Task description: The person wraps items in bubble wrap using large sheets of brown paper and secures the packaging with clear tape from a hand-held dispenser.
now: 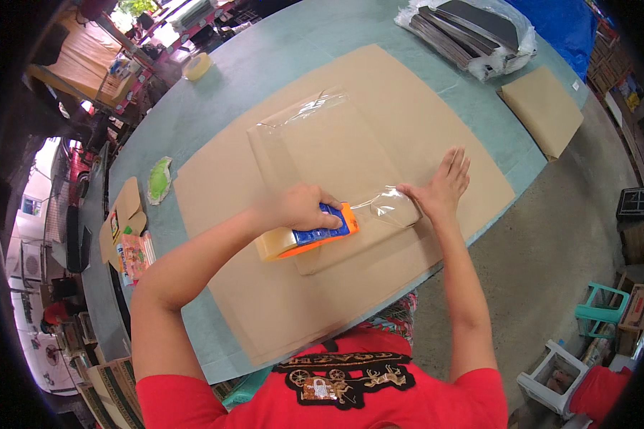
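A flat brown cardboard parcel lies on a larger cardboard sheet. Shiny clear tape runs across the parcel's far end. My left hand grips an orange and blue tape dispenser with a roll of clear tape in it, over the parcel's near end. From the dispenser a loose, wrinkled strip of clear tape stretches to the parcel's right edge. There my right hand is spread open, its thumb at the strip; whether it presses the tape down I cannot tell.
The green table carries a spare tape roll, a green and white item, an opened carton and plastic-wrapped dark panels. A folded cardboard piece overhangs the right edge. Stools stand on the floor.
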Demonstrator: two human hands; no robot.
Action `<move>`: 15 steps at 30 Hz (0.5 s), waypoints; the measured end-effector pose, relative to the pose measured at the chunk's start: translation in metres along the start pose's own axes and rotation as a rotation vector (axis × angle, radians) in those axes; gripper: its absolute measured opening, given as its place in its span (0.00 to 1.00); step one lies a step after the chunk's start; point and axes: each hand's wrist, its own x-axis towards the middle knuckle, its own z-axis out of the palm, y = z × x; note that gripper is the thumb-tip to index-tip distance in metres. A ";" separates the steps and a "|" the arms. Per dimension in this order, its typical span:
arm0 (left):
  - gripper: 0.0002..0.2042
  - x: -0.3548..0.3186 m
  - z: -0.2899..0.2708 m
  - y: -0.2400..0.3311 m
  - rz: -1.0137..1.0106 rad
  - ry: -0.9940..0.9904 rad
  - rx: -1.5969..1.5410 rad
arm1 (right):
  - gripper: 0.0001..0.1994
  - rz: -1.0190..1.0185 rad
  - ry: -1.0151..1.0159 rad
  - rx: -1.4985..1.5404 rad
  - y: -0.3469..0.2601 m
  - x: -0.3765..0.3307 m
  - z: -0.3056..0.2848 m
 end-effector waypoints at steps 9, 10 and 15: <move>0.25 -0.010 -0.004 -0.015 0.199 -0.063 0.044 | 0.50 -0.735 -0.509 0.100 -0.037 -0.061 0.006; 0.25 -0.017 -0.006 -0.019 0.214 -0.056 0.039 | 0.51 -0.733 -0.498 0.059 -0.034 -0.061 0.006; 0.25 -0.068 0.014 -0.077 0.000 -0.148 0.156 | 0.52 -0.734 -0.506 0.070 -0.039 -0.062 0.007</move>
